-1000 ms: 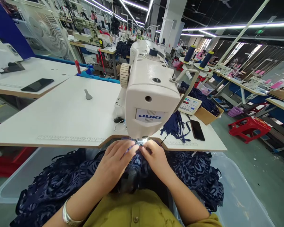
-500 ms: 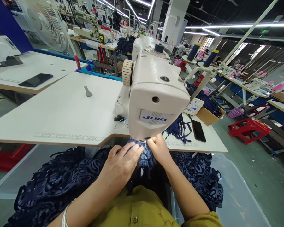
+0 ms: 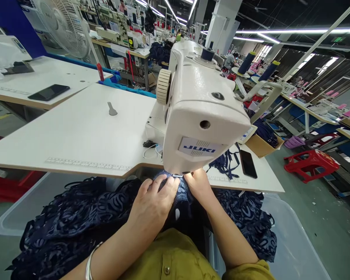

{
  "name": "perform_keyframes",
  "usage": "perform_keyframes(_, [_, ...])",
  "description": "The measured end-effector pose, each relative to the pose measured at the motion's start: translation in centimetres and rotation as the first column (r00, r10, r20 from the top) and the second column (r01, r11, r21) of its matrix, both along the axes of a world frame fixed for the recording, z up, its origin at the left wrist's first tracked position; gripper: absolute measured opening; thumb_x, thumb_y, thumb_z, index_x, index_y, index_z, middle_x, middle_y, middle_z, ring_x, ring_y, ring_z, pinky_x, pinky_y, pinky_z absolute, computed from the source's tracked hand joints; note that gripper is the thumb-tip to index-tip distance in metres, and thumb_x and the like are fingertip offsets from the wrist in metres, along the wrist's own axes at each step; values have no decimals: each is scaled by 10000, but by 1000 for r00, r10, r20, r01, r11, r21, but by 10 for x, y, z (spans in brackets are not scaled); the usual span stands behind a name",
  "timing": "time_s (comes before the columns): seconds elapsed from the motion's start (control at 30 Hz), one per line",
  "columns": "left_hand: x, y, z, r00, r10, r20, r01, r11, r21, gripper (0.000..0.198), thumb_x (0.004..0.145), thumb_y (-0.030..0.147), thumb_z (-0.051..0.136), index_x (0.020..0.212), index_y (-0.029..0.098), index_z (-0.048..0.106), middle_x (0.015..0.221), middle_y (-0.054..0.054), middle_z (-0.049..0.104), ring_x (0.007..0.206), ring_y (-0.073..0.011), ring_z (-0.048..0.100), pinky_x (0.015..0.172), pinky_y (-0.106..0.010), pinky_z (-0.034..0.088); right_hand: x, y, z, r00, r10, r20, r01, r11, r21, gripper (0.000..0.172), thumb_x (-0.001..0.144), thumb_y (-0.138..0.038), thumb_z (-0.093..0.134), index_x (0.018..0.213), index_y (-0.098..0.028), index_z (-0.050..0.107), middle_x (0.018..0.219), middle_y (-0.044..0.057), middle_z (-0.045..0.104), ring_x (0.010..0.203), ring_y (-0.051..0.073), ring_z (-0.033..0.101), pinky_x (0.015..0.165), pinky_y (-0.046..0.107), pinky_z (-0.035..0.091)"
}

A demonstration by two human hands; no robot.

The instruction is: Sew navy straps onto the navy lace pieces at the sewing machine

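Note:
A navy lace garment piece [image 3: 182,194] lies under the head of a white JUKI sewing machine [image 3: 204,112], lit at the needle area. My left hand [image 3: 156,200], fingers bent together, grips the lace from the left. On the other side my right hand [image 3: 200,184] pinches the lace's edge close to the machine, its fingertips partly hidden. The needle and presser foot are mostly concealed behind the machine head. Piles of navy patterned garments [image 3: 84,210] sit below the table on the left, with another navy pile [image 3: 247,217] on the right.
Clear plastic bins [image 3: 294,233] hold the piles. On the white table [image 3: 84,132] are a small grey metal piece [image 3: 112,109], a black phone [image 3: 247,164] and navy straps [image 3: 226,165]. A red stool [image 3: 310,165] stands right; a fan [image 3: 62,27] stands back left.
The view has shifted slightly, so the machine appears a little larger and further right. Both hands remain on the lace; my left fingers look more bent.

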State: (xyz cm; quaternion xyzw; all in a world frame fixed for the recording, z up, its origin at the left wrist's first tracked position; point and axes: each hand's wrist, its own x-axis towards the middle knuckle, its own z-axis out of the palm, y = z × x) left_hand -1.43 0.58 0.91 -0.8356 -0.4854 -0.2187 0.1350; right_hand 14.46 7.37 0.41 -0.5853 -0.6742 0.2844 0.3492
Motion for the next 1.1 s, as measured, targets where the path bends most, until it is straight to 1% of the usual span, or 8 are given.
perform_keyframes(0.23, [1,-1,0,1000,1,-29,-1,1000,-15,407,864,69,411,1209,175,599,1160,-49,670,1059,-271,573,848,-409,357,1,2,-3,1000,1,7,-1,1000,1,45,791,-181,448,787,-209,483,694,7,602,716,183,582,647,282,403])
perform_keyframes(0.4, [0,-1,1,1000,-1,-19,-1,997,-73,454,854,81,408,1262,203,563,1192,-64,649,1074,-275,567,849,-408,385,1,1,-3,1000,-2,17,2,1000,6,75,802,-198,450,729,-216,458,661,0,592,679,174,565,620,277,389])
perform_keyframes(0.6, [1,-2,2,998,9,-60,-10,1000,-14,404,877,88,393,1218,166,595,1172,-53,662,1044,-262,578,847,-402,394,2,0,-4,997,4,71,-2,1000,-22,96,819,-228,449,735,-208,491,635,3,573,651,179,550,594,278,376])
perform_keyframes(0.67, [0,-2,2,997,26,-69,-26,1000,-9,407,879,87,391,1222,167,594,1170,-62,661,1037,-259,580,845,-401,402,1,-1,-4,996,8,87,-7,1000,-10,109,823,-225,439,740,-206,506,630,7,571,634,180,543,577,278,369])
perform_keyframes(0.77, [-1,-1,1,997,37,-64,-37,999,-1,407,882,95,396,1229,180,593,1173,-74,658,1041,-259,581,849,-401,410,1,-1,-3,997,26,71,-28,999,25,109,822,-203,433,768,-201,528,691,33,615,677,188,567,604,282,392])
perform_keyframes(0.83, [-2,-1,0,998,29,-51,-29,999,-14,412,884,99,395,1239,188,585,1170,-75,659,1046,-258,581,858,-401,411,0,0,-2,997,48,52,-49,999,23,102,829,-208,436,782,-199,527,718,41,631,709,192,583,632,284,408])
perform_keyframes(1.0, [-4,0,-2,999,31,-14,-31,999,-32,427,879,93,397,1260,194,559,1158,-70,663,1042,-262,580,866,-409,394,-1,0,-3,998,54,41,-54,999,5,90,849,-224,420,789,-203,484,698,25,618,688,186,584,613,279,401])
perform_keyframes(1.1, [-4,0,-3,1000,10,-12,-10,999,-32,411,873,85,417,1245,185,563,1149,-58,667,1048,-263,576,868,-407,369,1,0,-5,998,50,33,-51,999,16,86,844,-210,412,803,-205,488,716,32,625,717,193,595,625,281,405])
